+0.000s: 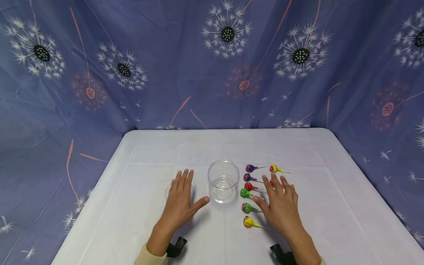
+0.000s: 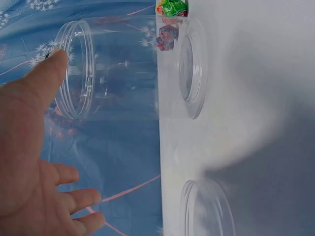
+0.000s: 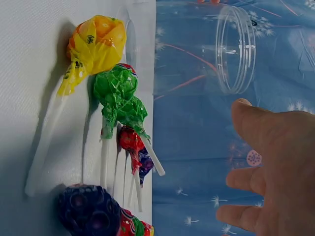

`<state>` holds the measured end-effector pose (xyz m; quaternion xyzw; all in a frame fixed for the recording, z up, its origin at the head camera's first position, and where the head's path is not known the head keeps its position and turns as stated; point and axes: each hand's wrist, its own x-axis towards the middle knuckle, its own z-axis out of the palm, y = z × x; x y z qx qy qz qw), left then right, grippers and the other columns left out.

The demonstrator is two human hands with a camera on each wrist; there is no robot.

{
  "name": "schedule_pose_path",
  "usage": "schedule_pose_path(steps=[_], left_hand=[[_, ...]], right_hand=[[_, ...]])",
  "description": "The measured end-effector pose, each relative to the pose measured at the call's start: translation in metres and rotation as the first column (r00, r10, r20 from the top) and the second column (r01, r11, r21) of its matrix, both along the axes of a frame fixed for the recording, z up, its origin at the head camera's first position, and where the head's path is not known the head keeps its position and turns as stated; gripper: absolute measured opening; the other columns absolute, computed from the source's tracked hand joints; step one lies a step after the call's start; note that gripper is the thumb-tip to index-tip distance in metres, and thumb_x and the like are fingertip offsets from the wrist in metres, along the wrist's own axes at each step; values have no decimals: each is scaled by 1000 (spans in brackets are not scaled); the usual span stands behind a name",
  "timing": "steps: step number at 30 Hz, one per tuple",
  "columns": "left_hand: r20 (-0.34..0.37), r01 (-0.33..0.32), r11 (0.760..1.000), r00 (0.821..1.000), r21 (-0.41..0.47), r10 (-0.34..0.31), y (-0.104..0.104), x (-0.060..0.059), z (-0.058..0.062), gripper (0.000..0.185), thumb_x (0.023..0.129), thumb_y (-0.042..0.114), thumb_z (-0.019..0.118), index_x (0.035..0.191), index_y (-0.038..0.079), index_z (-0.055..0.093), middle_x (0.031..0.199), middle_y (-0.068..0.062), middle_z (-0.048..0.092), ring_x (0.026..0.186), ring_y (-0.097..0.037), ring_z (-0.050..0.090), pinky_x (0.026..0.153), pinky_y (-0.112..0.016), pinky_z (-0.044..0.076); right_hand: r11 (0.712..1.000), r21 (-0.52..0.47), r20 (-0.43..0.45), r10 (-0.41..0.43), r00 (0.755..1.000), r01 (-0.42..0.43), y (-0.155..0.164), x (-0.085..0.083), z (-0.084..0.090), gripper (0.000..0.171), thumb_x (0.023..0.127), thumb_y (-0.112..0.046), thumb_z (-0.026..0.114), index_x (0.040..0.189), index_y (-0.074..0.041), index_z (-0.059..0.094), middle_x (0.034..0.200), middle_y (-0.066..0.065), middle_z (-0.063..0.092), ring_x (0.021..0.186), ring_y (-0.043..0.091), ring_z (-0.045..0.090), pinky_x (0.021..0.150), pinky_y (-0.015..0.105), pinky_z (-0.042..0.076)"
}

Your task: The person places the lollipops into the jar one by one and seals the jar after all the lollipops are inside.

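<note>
backdrop [image 1: 185, 84] — blue dandelion-print cloth | table [image 1: 139, 228] — white cover

Beside the right hand [image 1: 281, 206] lie seven wrapped lollipops on one table [image 1: 132, 221]: two purple ones [image 1: 250, 168] [image 1: 248, 177], two green ones [image 1: 245, 193] [image 1: 246, 208], one red [image 1: 248, 186], one yellow with orange [image 1: 248, 221], and one red with yellow [image 1: 274, 169] just past its fingertips; an eighth may show as a red speck half hidden by those fingers. Between the two hands stands one clear jar [image 1: 223, 181], and under the left hand [image 1: 179, 200] lies one clear lid [image 1: 169, 191]
</note>
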<state>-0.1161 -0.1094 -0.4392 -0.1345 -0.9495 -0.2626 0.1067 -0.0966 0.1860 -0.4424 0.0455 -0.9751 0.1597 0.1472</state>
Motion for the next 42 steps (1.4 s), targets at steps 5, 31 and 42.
schedule_pose_path(steps=[5,31,42], left_hand=[[58,23,995,998,96,-29,2,-4,0,102,76,59,68,150,8,21,155,-14,26,146,-35,15,115,-58,21],[281,41,895,942,444,-182,33,-28,-1,110,69,42,81,152,20,12,157,-6,19,145,-28,20,115,-55,25],[297,28,843,929,537,-220,44,-32,-6,109,68,41,83,151,18,17,153,-10,26,141,-33,30,114,-52,28]], right_hand=[[1000,-19,-10,4,1000,-5,6,4,3,71,82,-42,68,140,-8,44,147,23,35,135,47,24,107,66,17],[994,-100,-6,-50,999,49,30,28,8,68,79,-35,72,136,-8,48,141,22,43,128,43,32,98,58,24],[991,-131,-91,-50,995,38,43,35,2,62,71,-28,80,125,-7,58,124,20,56,114,38,41,89,54,29]])
